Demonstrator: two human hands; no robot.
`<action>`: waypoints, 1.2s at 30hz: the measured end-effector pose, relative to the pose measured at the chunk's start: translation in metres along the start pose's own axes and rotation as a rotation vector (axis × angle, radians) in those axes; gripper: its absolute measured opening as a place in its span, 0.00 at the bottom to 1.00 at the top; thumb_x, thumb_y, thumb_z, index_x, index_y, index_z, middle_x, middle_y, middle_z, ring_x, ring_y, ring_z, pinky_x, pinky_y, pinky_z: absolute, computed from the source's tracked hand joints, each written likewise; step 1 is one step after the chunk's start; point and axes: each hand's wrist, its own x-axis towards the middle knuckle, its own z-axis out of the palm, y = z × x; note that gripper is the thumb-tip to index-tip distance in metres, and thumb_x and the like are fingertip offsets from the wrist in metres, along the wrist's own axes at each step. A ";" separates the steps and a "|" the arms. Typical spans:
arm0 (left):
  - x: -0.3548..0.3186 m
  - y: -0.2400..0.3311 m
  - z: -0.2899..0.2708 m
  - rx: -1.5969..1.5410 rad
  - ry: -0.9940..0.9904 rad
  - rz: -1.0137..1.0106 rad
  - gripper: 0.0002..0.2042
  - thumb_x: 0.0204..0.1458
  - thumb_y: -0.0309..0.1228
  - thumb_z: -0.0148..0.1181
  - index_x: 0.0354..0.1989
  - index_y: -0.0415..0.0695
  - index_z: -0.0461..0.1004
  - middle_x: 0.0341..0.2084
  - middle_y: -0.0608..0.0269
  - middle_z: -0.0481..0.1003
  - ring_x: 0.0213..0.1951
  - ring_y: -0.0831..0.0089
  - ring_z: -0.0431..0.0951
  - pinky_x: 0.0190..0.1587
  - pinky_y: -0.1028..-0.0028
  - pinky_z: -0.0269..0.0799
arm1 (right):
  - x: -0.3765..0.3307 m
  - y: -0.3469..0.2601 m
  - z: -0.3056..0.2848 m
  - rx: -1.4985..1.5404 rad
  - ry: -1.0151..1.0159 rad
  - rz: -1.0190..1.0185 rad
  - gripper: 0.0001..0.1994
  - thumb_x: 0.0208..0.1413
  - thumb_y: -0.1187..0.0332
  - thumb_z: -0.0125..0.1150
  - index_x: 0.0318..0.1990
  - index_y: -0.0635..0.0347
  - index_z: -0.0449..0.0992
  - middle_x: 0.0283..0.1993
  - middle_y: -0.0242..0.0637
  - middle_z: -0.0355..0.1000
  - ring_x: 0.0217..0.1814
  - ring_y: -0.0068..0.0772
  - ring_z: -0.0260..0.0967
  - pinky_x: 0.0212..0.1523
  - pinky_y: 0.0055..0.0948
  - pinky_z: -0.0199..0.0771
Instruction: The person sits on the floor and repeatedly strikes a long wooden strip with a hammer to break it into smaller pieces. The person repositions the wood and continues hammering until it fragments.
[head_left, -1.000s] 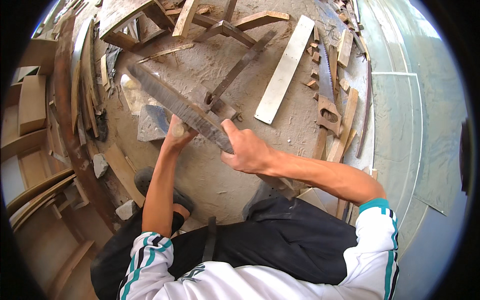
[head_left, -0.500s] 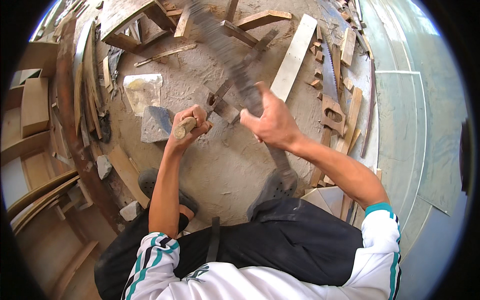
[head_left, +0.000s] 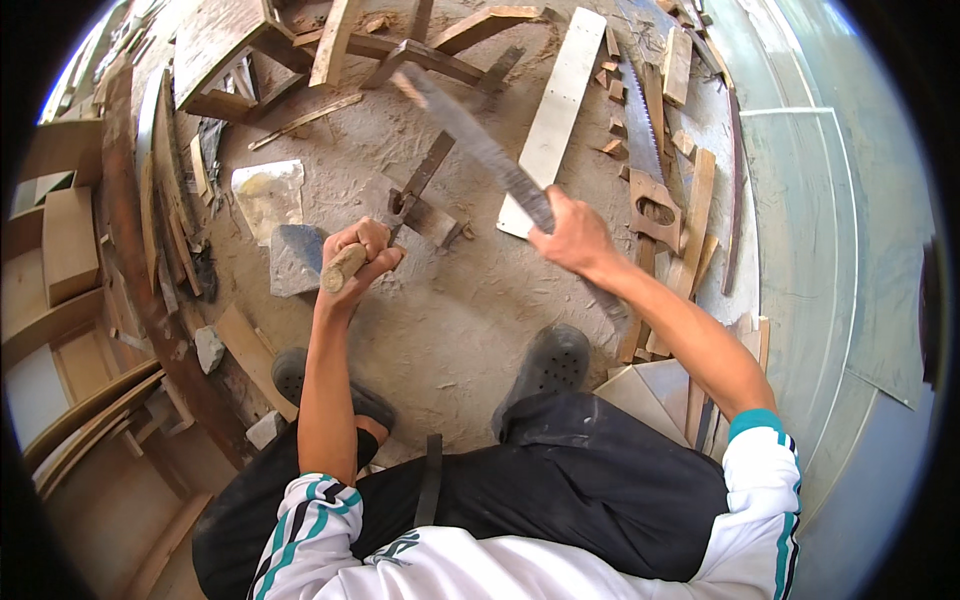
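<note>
My left hand (head_left: pixel 358 258) is closed round a round wooden handle (head_left: pixel 344 268), whose cut end points up at me; its other end is hidden. Just beyond that fist, a dark metal piece (head_left: pixel 400 203) rests by a short wooden block (head_left: pixel 434 224) on the dusty ground. My right hand (head_left: pixel 575 235) grips a long, dark grey wooden strip (head_left: pixel 475 145). The strip slants from a paler far end at the upper left, past my hand, to a blurred near end. A grey-blue stone block (head_left: pixel 296 260) lies left of my left hand.
A handsaw (head_left: pixel 655 190) lies to the right among wood offcuts, near a long white board (head_left: pixel 560 110). Wooden frame pieces (head_left: pixel 245 60) stand at the far side. Timber and a rusty beam (head_left: pixel 160 260) line the left; glass-like sheets (head_left: pixel 800 200) lie at right.
My right hand has moved right and slightly nearer with the wooden strip, whose far end has come down into view. My left hand keeps its grip on the handle. The view has shifted slightly.
</note>
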 end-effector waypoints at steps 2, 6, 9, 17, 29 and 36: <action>0.003 -0.001 0.007 -0.004 0.048 0.015 0.20 0.51 0.21 0.68 0.20 0.46 0.59 0.20 0.72 0.62 0.27 0.79 0.60 0.30 0.75 0.61 | -0.003 0.025 -0.013 -0.113 0.033 0.126 0.24 0.54 0.64 0.59 0.54 0.71 0.65 0.33 0.50 0.73 0.30 0.43 0.76 0.31 0.42 0.80; 0.012 -0.004 0.014 0.158 0.185 -0.040 0.21 0.57 0.30 0.66 0.18 0.45 0.59 0.18 0.73 0.63 0.23 0.82 0.59 0.27 0.76 0.57 | -0.006 0.085 -0.004 -0.151 0.148 0.152 0.25 0.55 0.64 0.60 0.56 0.71 0.64 0.47 0.60 0.74 0.50 0.60 0.75 0.49 0.52 0.76; 0.028 0.002 0.025 0.093 0.318 -0.053 0.22 0.56 0.33 0.68 0.16 0.46 0.62 0.15 0.76 0.62 0.20 0.84 0.59 0.24 0.76 0.55 | -0.007 0.086 -0.004 -0.088 0.142 0.193 0.26 0.56 0.65 0.60 0.58 0.70 0.63 0.51 0.62 0.73 0.54 0.66 0.72 0.55 0.53 0.73; 0.081 0.019 0.034 0.280 0.419 -0.166 0.17 0.56 0.32 0.66 0.17 0.46 0.67 0.13 0.72 0.64 0.16 0.81 0.61 0.21 0.74 0.55 | 0.000 0.057 0.003 -0.487 0.425 -0.071 0.33 0.57 0.61 0.64 0.67 0.65 0.60 0.64 0.53 0.60 0.67 0.52 0.60 0.64 0.47 0.61; 0.118 0.012 0.042 0.345 0.422 -0.234 0.14 0.51 0.33 0.68 0.17 0.45 0.72 0.13 0.73 0.67 0.15 0.83 0.63 0.19 0.75 0.55 | 0.053 -0.040 0.008 0.000 0.471 -0.434 0.18 0.59 0.62 0.59 0.54 0.60 0.72 0.53 0.47 0.71 0.59 0.51 0.67 0.61 0.48 0.65; 0.119 0.016 0.035 0.310 0.368 -0.196 0.15 0.51 0.35 0.68 0.16 0.45 0.71 0.13 0.74 0.66 0.16 0.84 0.63 0.19 0.74 0.55 | 0.071 -0.066 0.005 0.261 0.340 -0.304 0.15 0.60 0.65 0.59 0.51 0.64 0.74 0.50 0.47 0.75 0.52 0.42 0.74 0.56 0.38 0.73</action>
